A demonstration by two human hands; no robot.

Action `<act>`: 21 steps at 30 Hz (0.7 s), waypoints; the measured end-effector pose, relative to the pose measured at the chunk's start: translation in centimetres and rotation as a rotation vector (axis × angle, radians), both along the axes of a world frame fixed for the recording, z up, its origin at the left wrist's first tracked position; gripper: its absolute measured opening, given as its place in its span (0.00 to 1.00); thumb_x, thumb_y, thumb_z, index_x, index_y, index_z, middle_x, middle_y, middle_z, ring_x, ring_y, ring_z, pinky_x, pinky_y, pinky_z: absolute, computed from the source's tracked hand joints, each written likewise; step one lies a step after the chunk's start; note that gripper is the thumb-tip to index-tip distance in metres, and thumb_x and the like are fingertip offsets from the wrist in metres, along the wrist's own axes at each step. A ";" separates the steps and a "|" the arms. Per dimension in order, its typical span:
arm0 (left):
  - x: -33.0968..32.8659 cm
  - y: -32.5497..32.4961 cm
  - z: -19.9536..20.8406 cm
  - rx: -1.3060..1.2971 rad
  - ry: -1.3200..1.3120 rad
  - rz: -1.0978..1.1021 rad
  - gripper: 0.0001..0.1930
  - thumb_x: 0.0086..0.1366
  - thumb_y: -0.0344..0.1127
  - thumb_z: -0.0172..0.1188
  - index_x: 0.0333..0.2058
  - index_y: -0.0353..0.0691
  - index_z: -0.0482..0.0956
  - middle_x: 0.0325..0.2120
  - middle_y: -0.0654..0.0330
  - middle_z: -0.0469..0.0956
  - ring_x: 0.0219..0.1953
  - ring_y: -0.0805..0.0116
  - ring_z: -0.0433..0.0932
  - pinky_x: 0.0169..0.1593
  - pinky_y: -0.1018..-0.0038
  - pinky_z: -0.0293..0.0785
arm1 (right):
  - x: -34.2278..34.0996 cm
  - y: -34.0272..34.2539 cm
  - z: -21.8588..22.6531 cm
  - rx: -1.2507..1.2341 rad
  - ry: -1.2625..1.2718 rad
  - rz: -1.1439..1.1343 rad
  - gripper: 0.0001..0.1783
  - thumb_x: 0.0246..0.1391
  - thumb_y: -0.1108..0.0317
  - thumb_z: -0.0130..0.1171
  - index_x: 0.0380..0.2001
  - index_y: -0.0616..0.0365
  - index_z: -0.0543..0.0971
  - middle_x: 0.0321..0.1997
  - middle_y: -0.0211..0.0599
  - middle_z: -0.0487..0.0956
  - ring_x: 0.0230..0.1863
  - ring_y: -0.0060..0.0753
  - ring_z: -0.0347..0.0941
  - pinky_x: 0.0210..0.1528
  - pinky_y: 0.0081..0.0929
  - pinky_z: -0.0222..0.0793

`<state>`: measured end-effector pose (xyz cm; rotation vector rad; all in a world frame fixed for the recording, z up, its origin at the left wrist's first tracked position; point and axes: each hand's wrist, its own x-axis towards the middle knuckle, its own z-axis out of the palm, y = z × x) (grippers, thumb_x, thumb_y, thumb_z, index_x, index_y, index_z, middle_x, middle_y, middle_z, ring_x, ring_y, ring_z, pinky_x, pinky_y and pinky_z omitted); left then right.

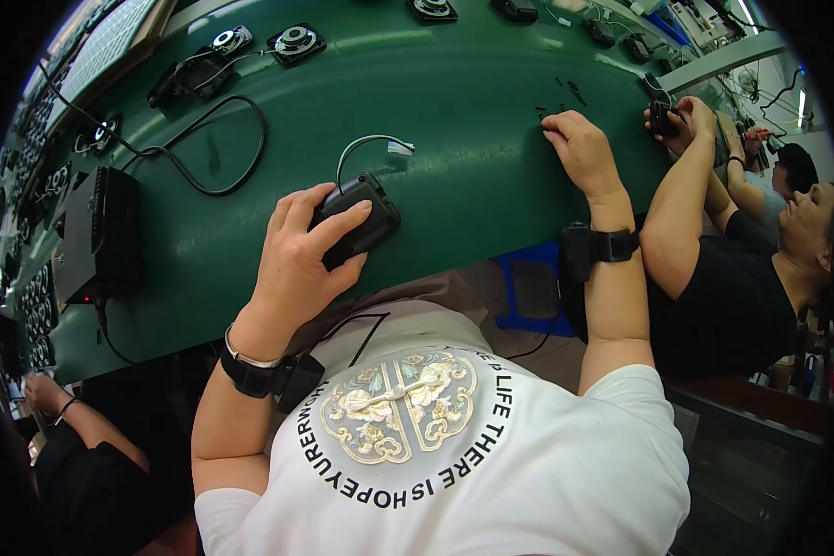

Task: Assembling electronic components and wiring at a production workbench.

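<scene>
My left hand (308, 236) grips a small black plastic case (380, 211) resting on the green table, thumb and fingers over its sides. From the far side of the case a thin cable (347, 156) arcs up and to the right, ending in a small white plug (400, 147). Over the table to the right, my right hand (579, 148) is closed in a pinch. Whatever lies between its fingertips is too small to make out. Several tiny dark pieces, screw-like in shape (576, 91), lie scattered just beyond those fingertips.
A black power box (100, 233) with a looped black cable (255, 153) stands at left. Round speakers (296, 42) and an opened black housing (195, 76) lie along the far side. At right, a co-worker's hands (686, 122) hold a black part. A blue stool (533, 287) is below the table edge.
</scene>
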<state>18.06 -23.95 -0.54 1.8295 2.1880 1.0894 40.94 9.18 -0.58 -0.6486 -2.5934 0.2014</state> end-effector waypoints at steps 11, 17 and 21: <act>-0.1 -0.2 -0.2 0.018 0.005 0.007 0.29 0.41 0.29 0.71 0.48 0.52 0.81 0.50 0.49 0.73 0.51 0.47 0.71 0.54 0.58 0.71 | -0.5 0.7 0.3 0.053 -0.139 0.037 0.07 0.52 0.71 0.60 0.36 0.59 0.79 0.35 0.39 0.78 0.37 0.46 0.75 0.39 0.35 0.73; -0.1 -0.1 0.0 0.014 -0.011 0.006 0.28 0.43 0.31 0.70 0.48 0.54 0.81 0.50 0.49 0.72 0.52 0.47 0.70 0.55 0.57 0.70 | -2.9 -3.2 1.4 -0.246 0.179 0.113 0.03 0.56 0.75 0.58 0.34 0.60 0.77 0.35 0.33 0.76 0.36 0.31 0.73 0.38 0.24 0.68; 0.0 -0.6 -0.2 -0.003 0.023 0.028 0.27 0.44 0.33 0.71 0.47 0.56 0.81 0.50 0.49 0.72 0.53 0.48 0.70 0.56 0.56 0.67 | -7.5 -10.5 4.2 -0.759 0.333 0.551 0.03 0.56 0.75 0.58 0.34 0.58 0.78 0.50 0.32 0.71 0.50 0.25 0.65 0.50 0.23 0.61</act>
